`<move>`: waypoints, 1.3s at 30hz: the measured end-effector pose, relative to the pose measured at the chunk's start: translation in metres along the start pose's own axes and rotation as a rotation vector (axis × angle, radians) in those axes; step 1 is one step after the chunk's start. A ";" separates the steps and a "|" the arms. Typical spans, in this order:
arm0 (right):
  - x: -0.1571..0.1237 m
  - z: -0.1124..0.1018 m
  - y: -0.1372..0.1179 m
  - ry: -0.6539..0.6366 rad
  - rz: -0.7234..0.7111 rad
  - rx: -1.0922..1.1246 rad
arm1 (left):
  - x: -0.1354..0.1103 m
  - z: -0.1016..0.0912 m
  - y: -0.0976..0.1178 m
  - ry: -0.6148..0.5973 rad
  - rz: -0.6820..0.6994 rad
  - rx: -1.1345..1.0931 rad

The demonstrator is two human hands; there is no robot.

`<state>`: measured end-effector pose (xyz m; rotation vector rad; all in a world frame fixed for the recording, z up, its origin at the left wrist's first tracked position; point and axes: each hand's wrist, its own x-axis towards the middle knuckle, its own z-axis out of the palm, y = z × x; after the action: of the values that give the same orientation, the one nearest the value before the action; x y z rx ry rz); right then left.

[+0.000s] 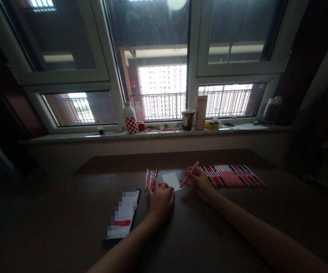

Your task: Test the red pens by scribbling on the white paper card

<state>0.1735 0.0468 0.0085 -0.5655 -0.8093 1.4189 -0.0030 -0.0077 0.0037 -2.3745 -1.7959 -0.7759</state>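
My right hand (201,183) is closed around a pink pen (190,174), its tip pointing down at the right edge of a small white sheet of paper (171,181). Whether the tip touches the paper I cannot tell. My left hand (161,199) lies on the table with its fingers apart, the fingertips at the paper's lower edge. Just beyond that hand are two pink pens (146,179) and a red pen (155,178), their lower ends partly hidden by it. A long row of pink, red and black pens (232,176) lies side by side right of my right hand.
A phone (124,214) with a lit, blurred screen lies left of my left forearm on the dark table (52,227). Along the windowsill stand a red-checked bottle (130,118), a drink cup (188,120), a tan flask (201,113) and yellow tape (212,124).
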 end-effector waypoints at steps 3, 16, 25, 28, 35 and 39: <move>-0.001 0.003 -0.001 0.018 -0.061 -0.053 | 0.000 -0.001 0.000 -0.004 -0.003 -0.008; -0.003 -0.008 0.007 -0.064 -0.159 -0.504 | 0.000 0.002 -0.002 -0.014 -0.012 -0.025; -0.010 0.000 0.005 -0.091 -0.292 -0.773 | 0.002 0.002 -0.005 -0.027 -0.012 -0.058; -0.011 -0.002 0.008 -0.063 -0.345 -0.738 | 0.002 0.002 -0.006 -0.043 -0.002 -0.069; -0.006 -0.012 0.015 -0.159 -0.344 -1.013 | 0.002 0.003 -0.007 -0.036 -0.013 -0.096; -0.002 -0.014 0.019 -0.145 -0.225 -0.995 | 0.002 0.002 -0.007 -0.058 -0.026 -0.113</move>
<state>0.1720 0.0483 -0.0152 -1.0792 -1.6493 0.7810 -0.0079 -0.0028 0.0012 -2.4735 -1.8556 -0.8417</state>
